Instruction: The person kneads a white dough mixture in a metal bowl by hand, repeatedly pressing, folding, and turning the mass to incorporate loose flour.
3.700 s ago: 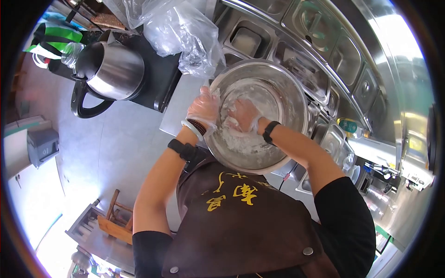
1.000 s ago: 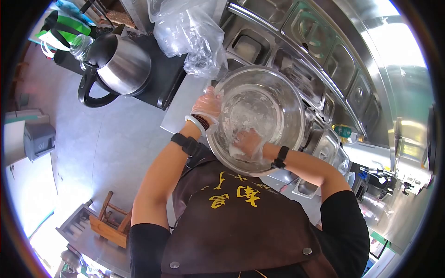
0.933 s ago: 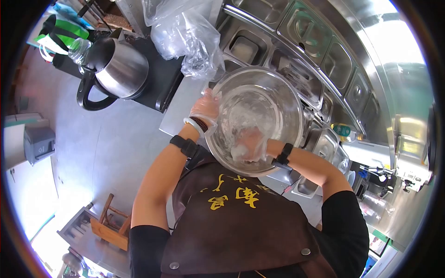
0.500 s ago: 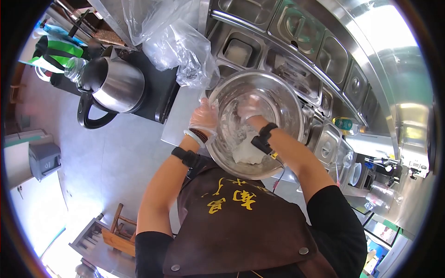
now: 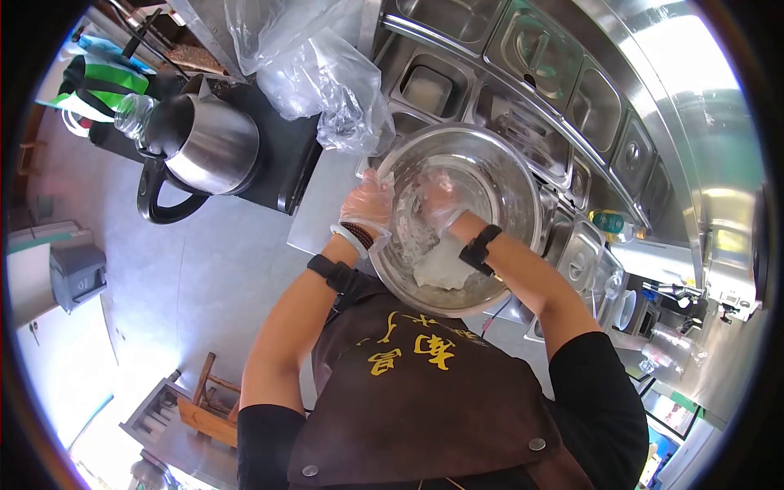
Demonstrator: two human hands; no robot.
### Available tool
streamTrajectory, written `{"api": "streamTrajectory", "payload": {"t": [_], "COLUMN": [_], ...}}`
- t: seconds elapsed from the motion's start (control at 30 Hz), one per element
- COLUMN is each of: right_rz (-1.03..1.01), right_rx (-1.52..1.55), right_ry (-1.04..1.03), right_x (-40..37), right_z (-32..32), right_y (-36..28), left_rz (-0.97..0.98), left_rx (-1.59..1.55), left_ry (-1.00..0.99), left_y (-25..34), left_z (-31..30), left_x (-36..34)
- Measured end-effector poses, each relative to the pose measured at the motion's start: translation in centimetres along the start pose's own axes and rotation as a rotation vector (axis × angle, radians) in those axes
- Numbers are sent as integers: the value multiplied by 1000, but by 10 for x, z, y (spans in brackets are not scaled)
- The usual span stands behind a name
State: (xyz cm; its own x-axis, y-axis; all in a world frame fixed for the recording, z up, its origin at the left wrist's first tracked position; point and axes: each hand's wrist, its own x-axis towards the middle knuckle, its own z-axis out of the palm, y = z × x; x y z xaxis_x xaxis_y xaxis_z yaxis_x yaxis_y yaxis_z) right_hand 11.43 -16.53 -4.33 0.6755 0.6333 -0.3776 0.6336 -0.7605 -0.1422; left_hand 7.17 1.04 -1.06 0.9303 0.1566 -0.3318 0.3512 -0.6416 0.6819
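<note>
A large steel mixing bowl (image 5: 523,192) sits tilted slightly in front of the apron. Inside, a white lump of dough (image 5: 443,265) lies on the side nearest me, and wet white smears coat the left inner wall. My left hand (image 5: 367,201), in a clear plastic glove, is closed on the bowl's left rim. My right hand (image 5: 442,198), gloved too, is down inside the bowl, beyond the dough and close to the smeared wall. Its fingers are blurred, so their exact grip does not show.
An electric kettle (image 5: 208,147) stands on a black surface at the left. Clear plastic bags (image 5: 327,90) hang behind the bowl. Steel food pans (image 5: 429,90), some lidded, line the counter beyond. A bottle with a green label (image 5: 608,222) lies to the right.
My right hand has shifted slightly down within the bowl and shows less blur. My left hand keeps its hold on the rim; the whole view has shifted a little.
</note>
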Motion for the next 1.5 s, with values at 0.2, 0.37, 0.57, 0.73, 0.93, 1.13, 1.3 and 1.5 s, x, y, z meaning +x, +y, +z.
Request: {"api": "streamTrajectory", "payload": {"t": [0.2,0.37,0.57,0.73,0.93,1.13,1.3,1.5], "right_rz": [70,12,-290,-16,-311,-212,-19,-276], "right_rx": [188,63,413,-149,199,96,141,96], "right_ry": [133,-85,13,8,20,114,84,-34], "right_x": [-25,3,-28,10,-28,6,-2,-35], "right_z": [17,11,33,-12,9,5,19,5], "right_y": [-37,5,-31,2,-35,3,-18,-36], "left_rz": [6,31,16,2,7,18,3,13], "left_rx": [7,2,13,26,16,-11,-2,4], "left_ry": [29,14,19,2,26,7,18,23], "left_y": [-4,-3,-5,-1,-3,-3,-2,-5], "left_z": [5,5,4,2,5,3,6,8], "left_x": [2,2,0,1,0,-1,0,1]}}
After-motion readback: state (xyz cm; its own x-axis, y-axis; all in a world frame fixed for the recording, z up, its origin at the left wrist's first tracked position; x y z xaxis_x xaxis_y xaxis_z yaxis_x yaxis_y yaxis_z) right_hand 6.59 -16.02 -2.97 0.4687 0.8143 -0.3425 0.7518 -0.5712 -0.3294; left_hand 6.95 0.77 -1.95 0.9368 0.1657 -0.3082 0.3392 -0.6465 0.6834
